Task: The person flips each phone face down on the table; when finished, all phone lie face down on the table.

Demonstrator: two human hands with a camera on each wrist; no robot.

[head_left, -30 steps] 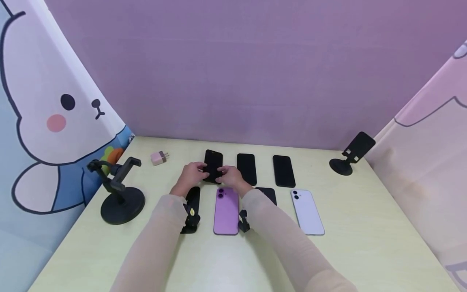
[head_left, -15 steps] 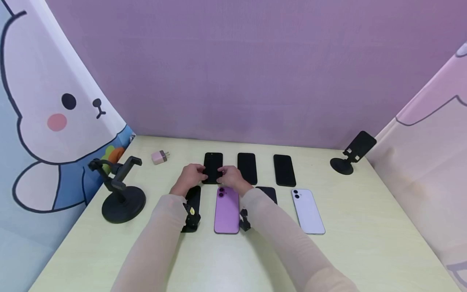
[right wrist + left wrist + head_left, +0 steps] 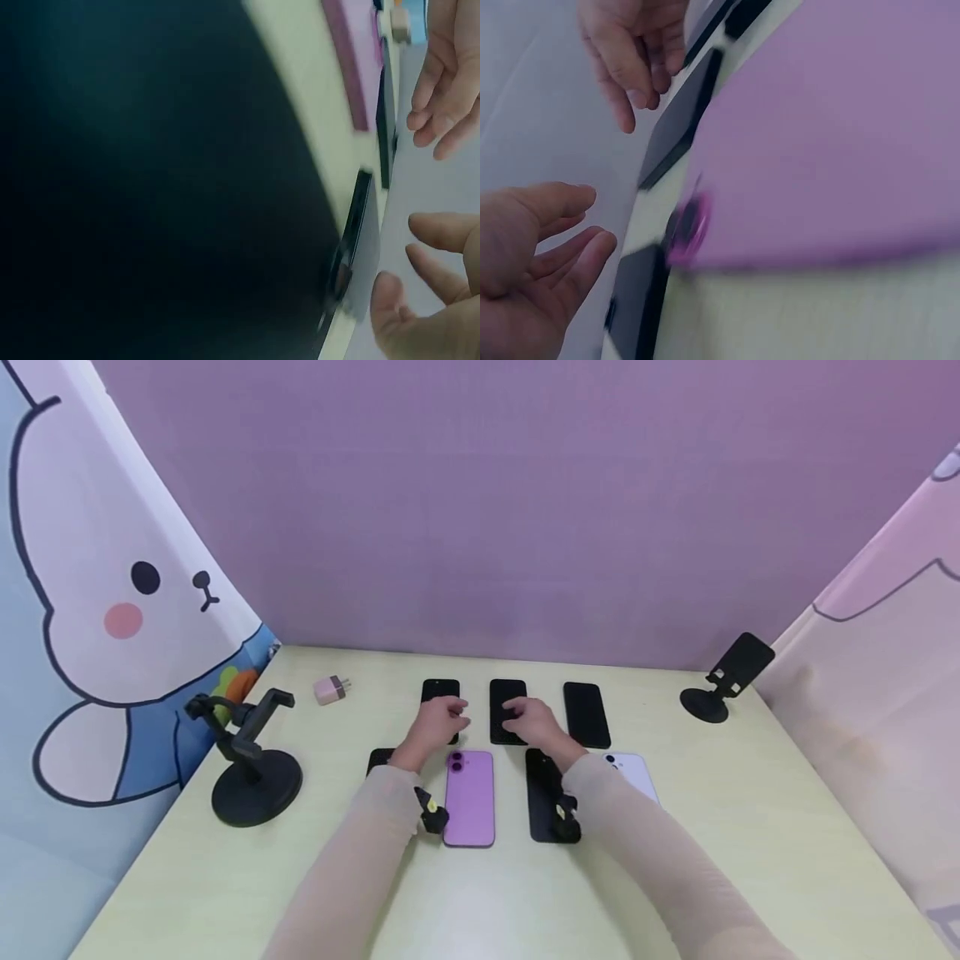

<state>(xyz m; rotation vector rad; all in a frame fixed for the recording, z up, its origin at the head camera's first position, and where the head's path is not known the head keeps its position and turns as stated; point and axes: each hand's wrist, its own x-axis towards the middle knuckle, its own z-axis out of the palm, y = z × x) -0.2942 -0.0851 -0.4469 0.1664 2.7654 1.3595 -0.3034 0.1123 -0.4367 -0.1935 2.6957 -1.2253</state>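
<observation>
My left hand hovers over the back-left black phone, partly hiding it. In the left wrist view its thumb and fingers are parted, with nothing between them. My right hand is above the back-middle black phone, its fingers loosely bent and holding nothing. Both phones lie flat, screens up. Nearer me, a purple phone lies back up between my forearms. Under my right wrist is a dark phone, and beneath my left sleeve another dark phone is mostly hidden.
A third black phone lies at the back right, and a white phone is partly under my right sleeve. On the left stand a black phone stand and a pink charger plug. Another black stand is at the far right.
Both hands have left the sides of the back-left phone and shifted right, the right one further. That phone was straightened earlier and now lies level with its neighbours.
</observation>
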